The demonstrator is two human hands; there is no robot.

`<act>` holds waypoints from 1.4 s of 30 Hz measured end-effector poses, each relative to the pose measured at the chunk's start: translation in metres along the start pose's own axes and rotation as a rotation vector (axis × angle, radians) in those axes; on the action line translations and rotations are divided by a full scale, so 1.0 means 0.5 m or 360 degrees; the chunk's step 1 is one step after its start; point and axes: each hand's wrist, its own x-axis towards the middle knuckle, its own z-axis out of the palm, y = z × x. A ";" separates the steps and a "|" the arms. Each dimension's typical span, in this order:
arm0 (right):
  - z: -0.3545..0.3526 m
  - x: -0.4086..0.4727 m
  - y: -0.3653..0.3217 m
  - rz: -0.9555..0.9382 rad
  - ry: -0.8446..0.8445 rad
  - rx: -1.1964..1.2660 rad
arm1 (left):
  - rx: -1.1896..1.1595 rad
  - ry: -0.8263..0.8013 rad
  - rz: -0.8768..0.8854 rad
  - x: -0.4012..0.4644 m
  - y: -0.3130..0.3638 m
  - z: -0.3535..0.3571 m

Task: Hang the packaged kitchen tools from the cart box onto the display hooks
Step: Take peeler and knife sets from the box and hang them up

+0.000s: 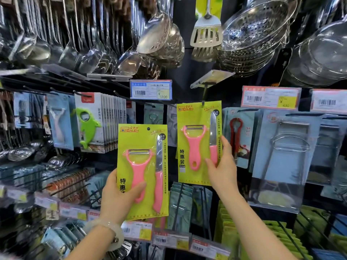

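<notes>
Hanging: one green pack [199, 143] up on a hook [203, 103] at mid-shelf, a second pack [143, 171] waiting lower and to the left, off any hook.
Left hand [120, 196]: curled round the lower left edge of the second pack, thumb across the front over the pink peeler, fingers hidden behind the card.
Right hand [221, 169]: pinching the right edge of the hung pack near the small knife's handle, thumb on the front, fingertips [224, 141] reaching up along the edge.
Hole: small round punch [148, 128] near the top of the second pack, plainly showing, not yet on a hook.
Weight: likely light, being a card, a clear blister, a plastic peeler and a short knife.
Stiffness: card probably bendy at the corners, stiffer where the blister sits; likely to flex if held by one bottom corner alone.
Surface: glossy front, probably a little slippery, so an edge pinch seems safer than a flat press.
Fragility: low, though the punched hole could tear if dragged sideways against the hook.
Best hold: probably high on the card, just beside the hole, for aiming it at the hook tip; the low grip leaves the top free to wobble.
Swing: hung pack may sway once let go, worth steadying.
Cart box: not in view.
</notes>
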 end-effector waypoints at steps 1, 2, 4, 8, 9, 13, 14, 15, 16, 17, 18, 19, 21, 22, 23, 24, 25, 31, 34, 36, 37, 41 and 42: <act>0.006 0.010 0.003 0.0022 0.0001 -0.0046 | -0.0005 -0.0009 0.0009 0.002 -0.001 0.004; 0.012 0.017 0.007 0.0053 -0.0009 -0.0079 | -0.0007 -0.0020 0.0017 0.003 0.000 0.009; 0.021 0.023 0.012 0.0102 -0.0034 -0.0165 | -0.0003 -0.0051 0.0033 0.006 0.001 0.022; 0.028 -0.003 0.005 0.0013 -0.0072 -0.0097 | -0.0030 -0.0156 0.0023 0.014 -0.005 0.052; 0.029 -0.017 -0.002 -0.0004 -0.0176 -0.0013 | -0.0028 -0.0193 0.0036 0.014 -0.008 0.061; 0.041 -0.067 -0.009 -0.0027 -0.0440 0.0055 | -0.0008 -0.0328 0.0170 0.004 -0.017 0.099; 0.039 -0.072 -0.004 -0.0062 -0.0381 0.0057 | -0.0010 -0.0365 0.0179 0.000 -0.016 0.108; 0.036 -0.074 0.000 -0.0079 -0.0324 0.0072 | -0.0018 -0.0398 0.0184 -0.001 -0.017 0.116; 0.030 -0.075 0.004 -0.0083 -0.0281 0.0097 | -0.0023 -0.0414 0.0190 -0.001 -0.018 0.123; 0.024 -0.074 0.006 -0.0105 -0.0238 0.0119 | -0.0019 -0.0417 0.0207 -0.002 -0.014 0.129; 0.016 -0.072 0.008 -0.0135 -0.0185 0.0131 | -0.0013 -0.0414 0.0225 -0.002 -0.008 0.135; 0.009 -0.069 0.008 -0.0171 -0.0125 0.0124 | -0.0008 -0.0414 0.0241 -0.002 0.000 0.142; -0.007 -0.057 0.004 -0.0242 -0.0042 0.0089 | -0.0030 -0.0419 0.0305 -0.001 0.020 0.157; -0.014 -0.049 0.001 -0.0279 -0.0015 0.0082 | -0.0047 -0.0427 0.0330 0.002 0.030 0.163; -0.021 -0.041 -0.005 -0.0307 0.0001 0.0087 | -0.0068 -0.0440 0.0356 0.005 0.039 0.169; -0.027 -0.033 -0.010 -0.0318 0.0014 0.0093 | -0.0085 -0.0442 0.0378 0.011 0.042 0.174; -0.033 -0.027 -0.016 -0.0327 0.0018 0.0100 | -0.0095 -0.0447 0.0400 0.018 0.045 0.179; -0.045 -0.006 -0.032 -0.0321 0.0034 0.0071 | -0.0176 -0.0479 0.0449 0.042 0.055 0.189; -0.040 0.007 -0.019 -0.0289 0.0032 0.0029 | -0.0176 -0.0486 0.0428 0.051 0.049 0.191; -0.032 0.015 -0.005 -0.0254 0.0017 0.0025 | -0.0164 -0.0481 0.0400 0.057 0.041 0.193; -0.028 0.019 0.001 -0.0242 0.0018 0.0030 | -0.0149 -0.0474 0.0406 0.061 0.037 0.195; -0.007 0.043 0.017 -0.0212 0.0011 -0.0047 | 0.0122 -0.0485 0.0492 0.080 0.038 0.208; -0.002 0.050 0.020 -0.0203 -0.0005 -0.0090 | 0.0220 -0.0499 0.0485 0.090 0.038 0.213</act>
